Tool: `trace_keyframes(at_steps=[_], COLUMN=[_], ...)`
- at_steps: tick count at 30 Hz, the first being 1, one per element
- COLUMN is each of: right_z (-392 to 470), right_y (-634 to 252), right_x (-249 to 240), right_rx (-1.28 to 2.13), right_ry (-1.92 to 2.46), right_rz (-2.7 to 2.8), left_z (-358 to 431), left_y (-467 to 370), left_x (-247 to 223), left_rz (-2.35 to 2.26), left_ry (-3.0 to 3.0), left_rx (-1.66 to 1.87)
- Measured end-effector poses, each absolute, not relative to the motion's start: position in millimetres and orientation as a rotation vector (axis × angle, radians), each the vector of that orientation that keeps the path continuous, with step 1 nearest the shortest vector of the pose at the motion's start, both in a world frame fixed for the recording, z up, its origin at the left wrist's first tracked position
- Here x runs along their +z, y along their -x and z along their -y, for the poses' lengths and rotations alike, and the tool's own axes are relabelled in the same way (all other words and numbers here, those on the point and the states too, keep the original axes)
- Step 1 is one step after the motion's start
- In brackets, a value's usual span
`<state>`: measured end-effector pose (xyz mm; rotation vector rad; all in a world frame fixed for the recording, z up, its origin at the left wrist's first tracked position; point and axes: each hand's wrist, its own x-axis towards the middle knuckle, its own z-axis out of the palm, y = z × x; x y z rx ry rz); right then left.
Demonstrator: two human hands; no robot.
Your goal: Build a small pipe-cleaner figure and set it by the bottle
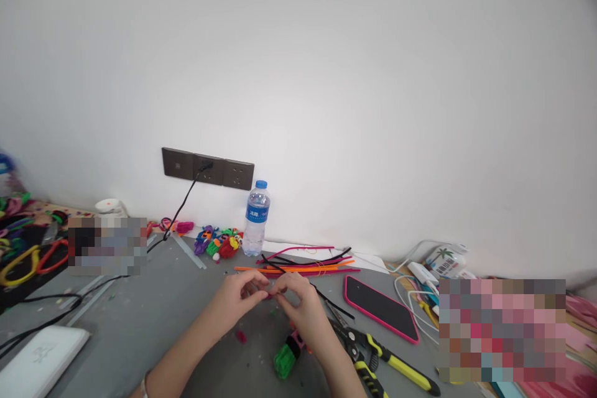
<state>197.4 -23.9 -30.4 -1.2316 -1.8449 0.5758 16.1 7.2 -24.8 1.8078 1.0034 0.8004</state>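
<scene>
Closest to us on the grey bench, the pliers with yellow and black handles lie next to our right arm. A green fuzzy bundle lies just by that arm too, so we should be careful not to squash it. Left of it is a little red scrap of fuzz. A bit farther, our left hand and right hand almost touch, and the fingers of both are pinched on a small pink bit, mostly hidden by the fingertips. It is tiny, so we do best to go slowly, pinch near its ends, and let one hand hold firm while the other works. Past our hands lies a pile of pipe cleaners, and behind it, to the left, a water bottle stands upright near the wall, where our hands should not bump it.
</scene>
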Motion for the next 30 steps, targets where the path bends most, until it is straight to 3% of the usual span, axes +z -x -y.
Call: trace_keyframes(at_steps=[7,14,21,30], right_z=[28.9,45.4,48.7,32.8], right_y=[-185.4,-167.7,-149.1,-170.0], right_x=[-32.1,-27.4,-37.9,-35.2], right_rx=[0.528,0.613,0.522,0.659], right_ry=[1.324,1.287,1.294,1.275], right_rz=[1.826,2.223,2.340,1.759], left_z=[-13.1,-25.1,-21.2,-16.4], left_y=[-9.3,5.8,1.9,-1.7], left_x=[-29.2,-17.0,-11.1,-14.9], left_rz=[-0.960,-1.091,-1.023,-0.875], left_ry=[-1.758,-1.606,-1.309,-1.204], left_rx=[0.750,1.093,1.158,1.100])
